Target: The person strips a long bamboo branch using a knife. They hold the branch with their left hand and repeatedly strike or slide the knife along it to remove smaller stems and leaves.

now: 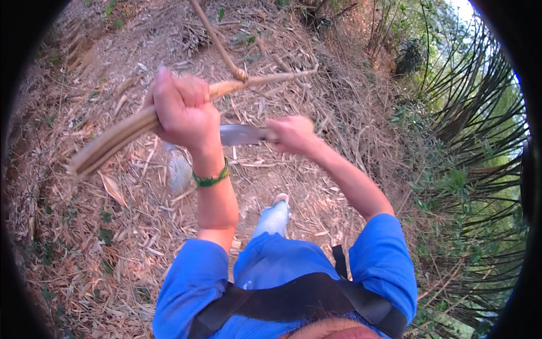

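My left hand point(183, 110) is closed around a bundle of long tan sticks or cane strips point(110, 141) that runs from lower left up to the right. Near the bundle's thin end, a cord or vine point(217, 42) is knotted around it and stretches up out of view. My right hand point(291, 134) grips the handle of a knife whose broad grey blade point(241, 134) points left, just below the bundle and next to my left wrist. A green band point(212, 179) circles that wrist.
The ground is bare earth strewn with dry leaves and straw point(113, 237). A grey stone point(179, 172) lies below my left hand. Green shrubs and spiky palm-like plants point(474, 147) fill the right side. My leg and shoe point(275, 214) stand below the hands.
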Tool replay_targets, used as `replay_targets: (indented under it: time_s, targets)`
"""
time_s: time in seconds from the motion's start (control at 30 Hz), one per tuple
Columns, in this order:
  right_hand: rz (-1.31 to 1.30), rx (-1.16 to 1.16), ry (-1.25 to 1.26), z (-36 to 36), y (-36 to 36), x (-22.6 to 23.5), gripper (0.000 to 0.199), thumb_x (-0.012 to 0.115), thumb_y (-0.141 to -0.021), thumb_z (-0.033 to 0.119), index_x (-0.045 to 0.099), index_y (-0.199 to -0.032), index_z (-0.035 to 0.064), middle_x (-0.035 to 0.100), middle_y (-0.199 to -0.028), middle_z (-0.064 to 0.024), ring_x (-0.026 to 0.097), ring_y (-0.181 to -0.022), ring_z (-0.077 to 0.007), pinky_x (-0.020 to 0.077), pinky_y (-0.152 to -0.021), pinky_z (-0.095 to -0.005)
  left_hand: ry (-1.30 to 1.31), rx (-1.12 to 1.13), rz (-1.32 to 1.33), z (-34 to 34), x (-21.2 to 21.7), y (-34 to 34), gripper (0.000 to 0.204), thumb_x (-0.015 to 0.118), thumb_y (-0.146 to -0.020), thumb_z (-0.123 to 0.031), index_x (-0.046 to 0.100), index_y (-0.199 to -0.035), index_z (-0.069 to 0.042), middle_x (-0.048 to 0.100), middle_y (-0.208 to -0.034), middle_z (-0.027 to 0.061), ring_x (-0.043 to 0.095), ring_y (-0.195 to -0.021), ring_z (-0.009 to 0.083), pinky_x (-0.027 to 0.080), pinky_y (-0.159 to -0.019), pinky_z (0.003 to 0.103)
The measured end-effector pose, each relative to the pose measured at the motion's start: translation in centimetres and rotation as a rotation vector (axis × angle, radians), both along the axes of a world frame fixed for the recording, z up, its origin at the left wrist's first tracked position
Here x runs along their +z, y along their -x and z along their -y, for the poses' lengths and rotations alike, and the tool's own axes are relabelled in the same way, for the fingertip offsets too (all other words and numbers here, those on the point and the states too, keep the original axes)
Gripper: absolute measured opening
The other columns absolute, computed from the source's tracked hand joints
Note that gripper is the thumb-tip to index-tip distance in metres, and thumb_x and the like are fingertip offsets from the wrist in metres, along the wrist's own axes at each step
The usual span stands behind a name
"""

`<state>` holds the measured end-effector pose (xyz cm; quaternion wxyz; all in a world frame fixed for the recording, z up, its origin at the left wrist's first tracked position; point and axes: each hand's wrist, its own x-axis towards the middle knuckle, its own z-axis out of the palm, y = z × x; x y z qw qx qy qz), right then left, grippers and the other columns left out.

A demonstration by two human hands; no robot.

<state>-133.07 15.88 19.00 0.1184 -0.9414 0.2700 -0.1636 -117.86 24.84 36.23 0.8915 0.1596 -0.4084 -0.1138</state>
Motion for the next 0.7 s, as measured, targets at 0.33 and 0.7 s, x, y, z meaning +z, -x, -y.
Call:
replay_targets:
  time_s: [0.33,0.7]
  targets:
    - [-0.112,-0.230,-0.360,-0.3,0.5,-1.4,0.024,0.065,-0.073,0.015,0.069,-0.097,0.0176,0.065,-0.071,-0.0106,0.068,-0.068,-0.0262,0.0552,-0.063,-0.0404,-0.059,0.102,-0.081,2.1,-1.3,1.3,0.040,0.047,-0.092,-0.005,0.033,-0.056,-0.013,0.030,-0.042,-0.0032,0.025,-0.033,0.0077,0.025,-0.036,0.026]
    - [0.000,-0.658,-0.341,8.9,4.0,-9.0,0.026,0.062,-0.071,0.017,0.069,-0.085,-0.0036,0.067,-0.082,-0.0288,0.066,-0.083,-0.0436,0.0530,-0.076,-0.0498,-0.066,0.199,-0.105,1.0,-1.4,0.5,0.040,0.045,-0.093,-0.008,0.028,-0.058,-0.016,0.028,-0.043,-0.0040,0.024,-0.034,0.0069,0.024,-0.037,0.026]
